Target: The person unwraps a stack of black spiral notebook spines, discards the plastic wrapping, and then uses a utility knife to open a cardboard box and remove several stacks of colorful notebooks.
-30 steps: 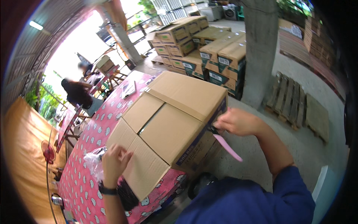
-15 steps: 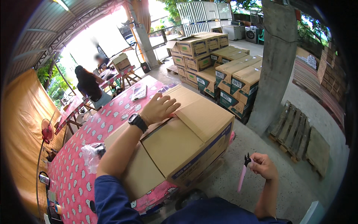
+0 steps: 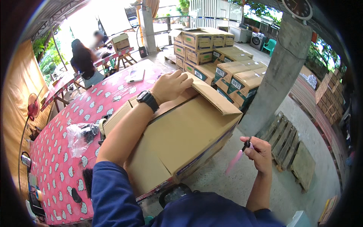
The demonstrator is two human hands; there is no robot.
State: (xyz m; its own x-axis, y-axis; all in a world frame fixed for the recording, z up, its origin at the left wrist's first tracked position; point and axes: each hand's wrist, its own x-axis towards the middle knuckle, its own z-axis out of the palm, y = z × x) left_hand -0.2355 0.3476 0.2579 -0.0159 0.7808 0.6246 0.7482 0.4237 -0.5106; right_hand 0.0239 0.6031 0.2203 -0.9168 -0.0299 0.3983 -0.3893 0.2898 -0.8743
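Carton flap (image 3: 216, 97) now partway up

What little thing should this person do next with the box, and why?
Perhaps lift the tilted flap on the box further back with the left hand, since that is at its edge while the right hand holds a pink-handled tool.

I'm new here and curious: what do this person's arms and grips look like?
The left grip and right grip are bare hands, no gloves. The left arm wears a chunky black wristwatch; the right arm shows none. Both have dark blue sleeves that leave the forearms bare.
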